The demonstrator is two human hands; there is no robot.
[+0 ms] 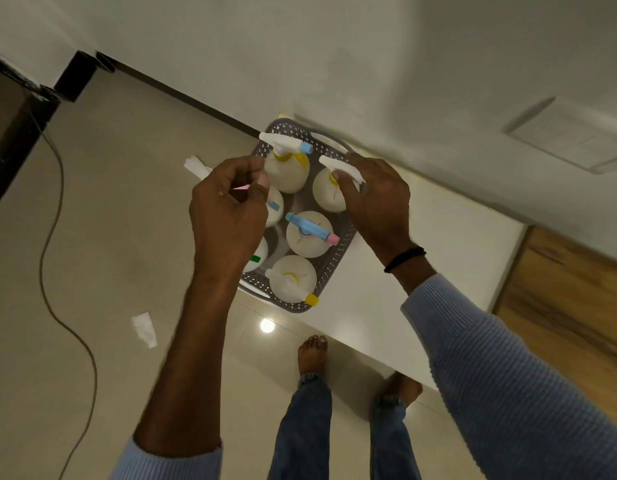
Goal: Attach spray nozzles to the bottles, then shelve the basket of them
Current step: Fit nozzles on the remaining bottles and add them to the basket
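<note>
From the head camera, a grey perforated basket (347, 237) sits at the corner of a white counter (438, 244), hard against the wall. It holds white bottles in two rows, most already capped with spray nozzles.

The left hand (227, 209) hovers over the basket's left row, fingers curled in to the thumb. It pinches something small with a pink edge (244, 187); what that is cannot be made out. A white nozzle part (196, 168) sticks out past the hand's far side, and whether the hand grips it is unclear. Under this hand lie two partly hidden bottles, one (275, 211) showing a blue-and-pink tip, one (258, 254) showing a green tip.

The right hand (376, 199) is over the right row's far bottle (326, 194), fingers closed down around its white nozzle (338, 166) and yellow collar, palm covering the bottle's right side.

Between the hands, at the far end, stands a bottle (286, 171) with a white nozzle tipped blue. Nearer the person, below the right hand, a bottle (309, 233) carries a blue nozzle tipped pink, and the nearest bottle (292, 278) carries a white nozzle tipped yellow.

On the tiled floor lie a scrap of white paper (144, 329) and a dark cable (57, 271). Two bare feet stand below the counter edge.
</note>
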